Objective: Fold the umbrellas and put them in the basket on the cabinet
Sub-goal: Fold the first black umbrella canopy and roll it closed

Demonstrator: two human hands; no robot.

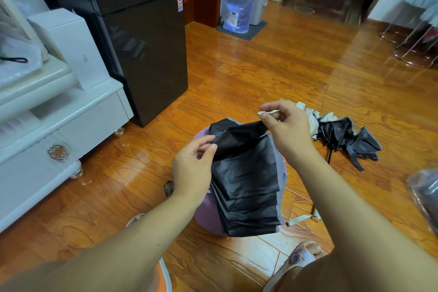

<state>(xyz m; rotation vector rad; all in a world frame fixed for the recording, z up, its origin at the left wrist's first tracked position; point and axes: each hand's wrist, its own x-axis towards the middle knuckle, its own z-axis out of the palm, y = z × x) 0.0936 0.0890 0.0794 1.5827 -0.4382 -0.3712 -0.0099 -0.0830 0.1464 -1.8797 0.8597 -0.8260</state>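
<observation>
The black umbrella (246, 173) is held above the floor (260, 59), its canopy pleats being gathered so it can be folded flat. A fabric edge is pinched by the left hand (192, 168), while the strap end is pinched by the right hand (284, 123), fingers curled. A second umbrella (343, 135) lies unfolded nearby; the basket is not seen.

Both hands pinch the top folds of a black umbrella (246, 180): left hand (193, 168) on the left, right hand (288, 127) on the right. A second umbrella (343, 135) lies crumpled on the wooden floor (260, 66) to the right.
</observation>
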